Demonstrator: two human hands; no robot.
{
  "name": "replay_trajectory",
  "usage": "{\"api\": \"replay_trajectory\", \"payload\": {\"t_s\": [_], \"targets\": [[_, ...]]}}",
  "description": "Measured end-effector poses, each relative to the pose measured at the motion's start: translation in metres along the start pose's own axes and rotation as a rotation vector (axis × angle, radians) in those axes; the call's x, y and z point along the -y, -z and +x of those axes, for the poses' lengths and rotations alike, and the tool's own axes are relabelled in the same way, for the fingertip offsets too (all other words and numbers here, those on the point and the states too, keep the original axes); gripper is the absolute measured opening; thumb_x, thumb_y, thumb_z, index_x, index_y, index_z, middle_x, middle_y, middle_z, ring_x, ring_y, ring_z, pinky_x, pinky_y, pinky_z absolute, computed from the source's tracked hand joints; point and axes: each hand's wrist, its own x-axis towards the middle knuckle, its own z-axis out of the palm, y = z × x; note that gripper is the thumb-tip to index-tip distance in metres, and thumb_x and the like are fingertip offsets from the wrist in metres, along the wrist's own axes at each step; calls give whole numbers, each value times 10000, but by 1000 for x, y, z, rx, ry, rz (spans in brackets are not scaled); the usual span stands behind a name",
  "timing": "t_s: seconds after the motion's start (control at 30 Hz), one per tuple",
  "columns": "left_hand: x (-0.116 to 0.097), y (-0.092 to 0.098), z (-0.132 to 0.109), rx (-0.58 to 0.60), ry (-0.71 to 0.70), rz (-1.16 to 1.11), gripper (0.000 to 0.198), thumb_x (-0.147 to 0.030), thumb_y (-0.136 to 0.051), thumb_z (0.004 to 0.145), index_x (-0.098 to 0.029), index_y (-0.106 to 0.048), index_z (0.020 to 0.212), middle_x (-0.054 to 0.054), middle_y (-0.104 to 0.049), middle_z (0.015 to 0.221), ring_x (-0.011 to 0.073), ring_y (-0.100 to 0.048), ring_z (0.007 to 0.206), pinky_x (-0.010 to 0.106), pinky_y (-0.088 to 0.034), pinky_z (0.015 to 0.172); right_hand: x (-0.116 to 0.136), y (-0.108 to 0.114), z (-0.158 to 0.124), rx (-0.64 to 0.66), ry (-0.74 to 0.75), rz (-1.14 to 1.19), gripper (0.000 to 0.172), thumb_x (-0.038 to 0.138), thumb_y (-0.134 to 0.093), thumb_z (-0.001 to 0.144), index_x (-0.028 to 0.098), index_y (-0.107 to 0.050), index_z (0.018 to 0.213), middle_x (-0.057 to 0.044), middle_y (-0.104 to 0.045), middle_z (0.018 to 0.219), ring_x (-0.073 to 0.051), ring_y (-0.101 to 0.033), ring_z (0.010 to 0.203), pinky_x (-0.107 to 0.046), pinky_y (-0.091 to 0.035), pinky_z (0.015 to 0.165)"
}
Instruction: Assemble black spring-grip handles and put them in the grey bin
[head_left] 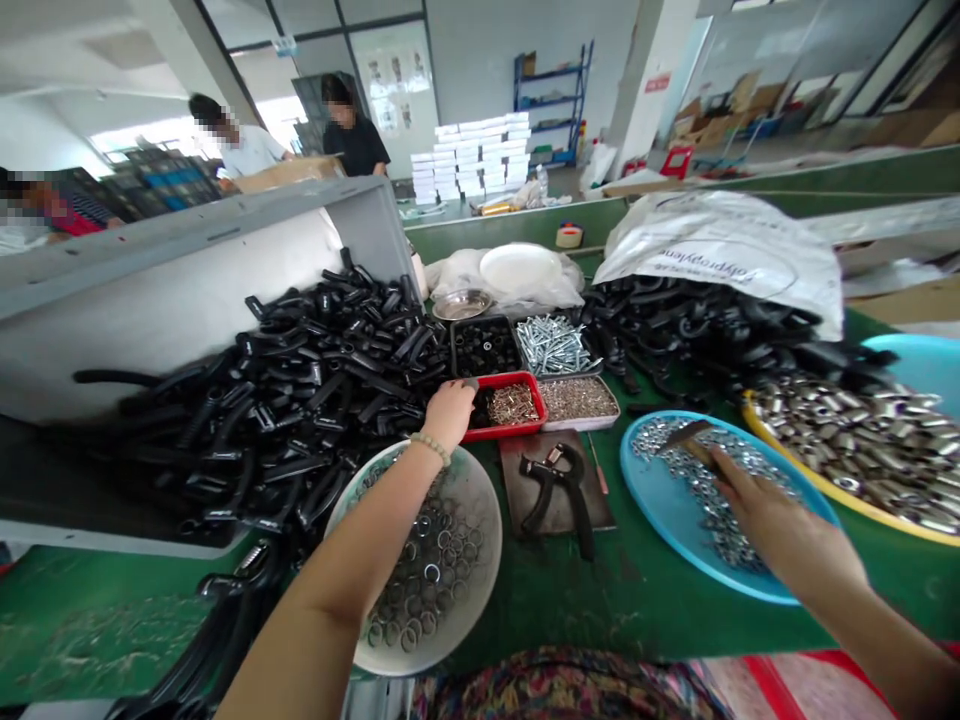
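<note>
My left hand (pixel 451 408) reaches to the left end of a red tray (pixel 541 408) of small brass-coloured pieces; its fingertips are bent together near a small dark thing I cannot make out. My right hand (pixel 742 490) is closed round the handle of a hammer (pixel 697 446), whose head lies over the blue basin (pixel 651 528) of small metal parts. Between my hands, a black grip-like assembly (pixel 559 488) rests on a dark metal plate (pixel 519 462). A thin screwdriver (pixel 599 468) lies at the plate's right edge.
A white bowl (pixel 491 560) of metal rings stands under my left forearm. Black handles (pixel 322 370) spill from a grey crate (pixel 375 215) at left. Trays of screws (pixel 555 345) and rivets (pixel 576 398) sit centrally. A yellow-rimmed basin (pixel 832 490) is at right. People stand beyond.
</note>
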Motion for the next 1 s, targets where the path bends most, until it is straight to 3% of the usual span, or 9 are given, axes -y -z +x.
{"api": "replay_trajectory", "payload": {"t_s": [0.07, 0.13, 0.23, 0.33, 0.43, 0.53, 0.67, 0.77, 1.0], "targets": [[0, -7, 5, 14, -7, -11, 153, -143, -519, 848, -141, -642, 939, 114, -626, 1013, 233, -542, 1013, 346, -438, 894, 19, 2, -2, -9, 52, -69, 408, 334, -409, 907, 208, -517, 1279, -199, -654, 934, -326, -638, 829, -433, -472, 657], [-1, -14, 3, 19, 2, -28, 176, -138, -494, 853, -146, -644, 945, 127, -615, 1038, 248, -528, 1043, 376, -428, 911, 61, 10, -5, -27, 78, -73, 337, 359, -385, 915, 196, -583, 1134, -193, -630, 1009, -346, -602, 946, -467, -451, 755], [0, -19, -3, 20, 34, -86, 167, -145, -522, 828, -158, -654, 930, 128, -611, 1041, 275, -505, 1090, 418, -404, 950, 134, 20, -4, 202, 223, 122, 287, 424, -446, 878, 172, -584, 883, -139, -644, 878, -286, -638, 826, -372, -470, 681], [4, -18, -5, -4, 79, -191, 123, -153, -561, 799, -151, -667, 860, 127, -607, 1077, 286, -503, 1114, 426, -377, 995, 172, 18, 5, 305, 162, 285, 145, 319, -516, 822, 175, -517, 799, -117, -632, 829, -260, -640, 780, -317, -447, 609], [7, -14, -8, -57, 135, -348, 170, -140, -521, 821, -135, -667, 907, 136, -596, 1140, 261, -545, 1087, 400, -389, 1002, 166, 12, 10, 440, -58, 729, 140, 290, -540, 790, 199, -441, 826, -1, -553, 641, -146, -557, 516, -234, -360, 449], [-3, -9, -22, -91, 182, -534, 254, -128, -481, 847, -150, -634, 1048, 105, -643, 1077, 190, -625, 951, 335, -476, 908, 148, 12, 4, 619, -266, 1394, 290, 408, -556, 800, 221, -407, 963, 114, -399, 510, -47, -290, 308, -175, -182, 331], [-45, -6, -61, 32, 325, -1417, 226, -261, -628, 802, -158, -656, 1000, 61, -674, 964, 112, -643, 750, 245, -532, 734, 147, 19, -9, 687, -393, 1999, 319, 522, -517, 840, 223, -424, 896, 121, -371, 504, -5, -203, 292, -143, -117, 316], [-77, -4, -84, 225, 465, -1927, 286, -312, -760, 687, -141, -691, 906, 11, -640, 771, 46, -575, 596, 147, -491, 580, 156, 20, -11, 746, -399, 2149, 305, 496, -521, 857, 208, -430, 814, 116, -364, 474, 2, -197, 275, -137, -109, 302], [-97, -2, -94, 402, 480, -2218, 281, -229, -806, 642, -139, -686, 880, 9, -605, 814, -2, -467, 528, 94, -395, 458, 153, 18, -13, 900, -406, 2212, 299, 477, -531, 859, 215, -411, 779, 120, -355, 458, -4, -163, 269, -130, -110, 279]]}}
